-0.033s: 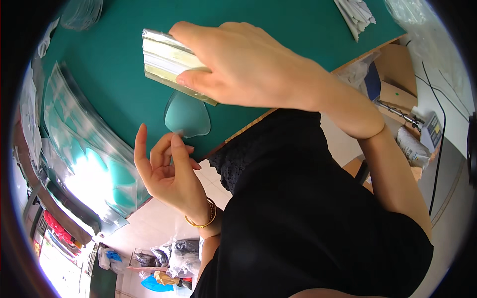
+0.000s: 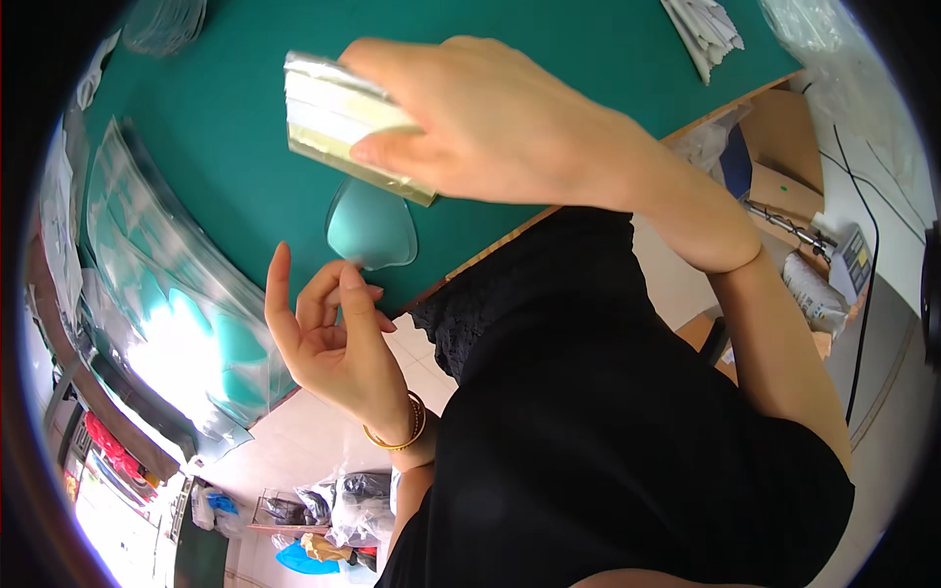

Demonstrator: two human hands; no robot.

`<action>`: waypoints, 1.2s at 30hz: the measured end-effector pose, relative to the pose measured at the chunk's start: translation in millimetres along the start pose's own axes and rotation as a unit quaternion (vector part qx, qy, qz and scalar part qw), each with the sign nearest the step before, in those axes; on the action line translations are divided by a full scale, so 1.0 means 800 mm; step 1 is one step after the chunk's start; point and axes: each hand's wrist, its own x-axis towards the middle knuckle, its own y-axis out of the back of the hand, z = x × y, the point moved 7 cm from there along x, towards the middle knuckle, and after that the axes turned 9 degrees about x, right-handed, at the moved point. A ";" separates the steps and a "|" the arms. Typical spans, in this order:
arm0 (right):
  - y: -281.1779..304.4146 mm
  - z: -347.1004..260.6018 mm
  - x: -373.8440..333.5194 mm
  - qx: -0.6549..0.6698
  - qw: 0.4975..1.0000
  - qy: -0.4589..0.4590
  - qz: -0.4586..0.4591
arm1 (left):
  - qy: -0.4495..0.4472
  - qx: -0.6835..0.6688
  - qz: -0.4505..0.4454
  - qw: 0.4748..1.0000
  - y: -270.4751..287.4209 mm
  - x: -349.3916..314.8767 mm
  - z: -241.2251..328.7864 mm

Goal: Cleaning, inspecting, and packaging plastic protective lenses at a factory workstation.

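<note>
My right hand (image 2: 500,122) is closed around a flat rectangular block (image 2: 338,120) with white and pale yellow bands and a shiny, film-like surface. The block tilts over the green table top (image 2: 510,24), and its lower edge hides the upper end of a clear rounded plastic sheet (image 2: 371,227). Whether block and sheet touch, I cannot tell. At the near end of that sheet my left hand (image 2: 333,343) pinches the rim between thumb and fingertips, with one finger raised apart. A gold bracelet circles the left wrist.
Clear plastic sheets (image 2: 147,235) with strong glare lie along the table's left side. More clear pieces (image 2: 167,24) sit at the far left. A folded white stack (image 2: 704,34) lies far right. Beyond the table edge are cardboard (image 2: 784,127) and a grey device with buttons (image 2: 851,260).
My right hand and the block have shifted very slightly up and to the right, uncovering a little more of the clear sheet. My left hand stays in place.
</note>
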 end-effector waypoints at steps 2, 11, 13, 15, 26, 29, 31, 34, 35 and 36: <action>0.007 0.001 0.004 0.014 1.000 -0.001 0.015 | 0.000 -0.005 -0.007 1.000 0.001 0.002 -0.002; -0.035 -0.022 -0.001 0.007 0.998 0.026 -0.052 | -0.014 -0.004 -0.036 0.999 -0.002 -0.003 -0.006; -0.040 -0.020 0.000 0.006 0.997 0.006 -0.081 | -0.016 -0.004 -0.036 0.999 -0.002 -0.003 -0.006; -0.029 -0.019 0.003 0.021 0.998 0.053 -0.038 | -0.029 -0.011 -0.040 0.999 -0.001 -0.004 -0.008; -0.045 -0.026 -0.015 0.020 0.998 0.051 -0.027 | -0.024 0.001 -0.045 0.999 0.001 -0.005 -0.010; -0.061 -0.029 -0.024 0.056 0.997 0.031 -0.045 | -0.031 -0.006 -0.027 0.999 0.006 -0.015 -0.007; -0.074 -0.035 -0.030 0.039 0.997 0.052 -0.050 | -0.040 -0.017 -0.032 0.999 0.013 -0.017 -0.009; -0.072 -0.036 -0.028 0.073 0.994 0.056 -0.064 | -0.030 0.017 -0.011 0.999 0.036 -0.016 -0.018; -0.052 -0.032 -0.026 0.106 0.993 0.052 -0.020 | -0.054 0.043 0.008 0.998 0.047 -0.015 -0.015; -0.022 -0.028 -0.021 0.107 0.994 0.021 0.007 | -0.073 0.064 0.016 0.995 0.059 -0.014 -0.007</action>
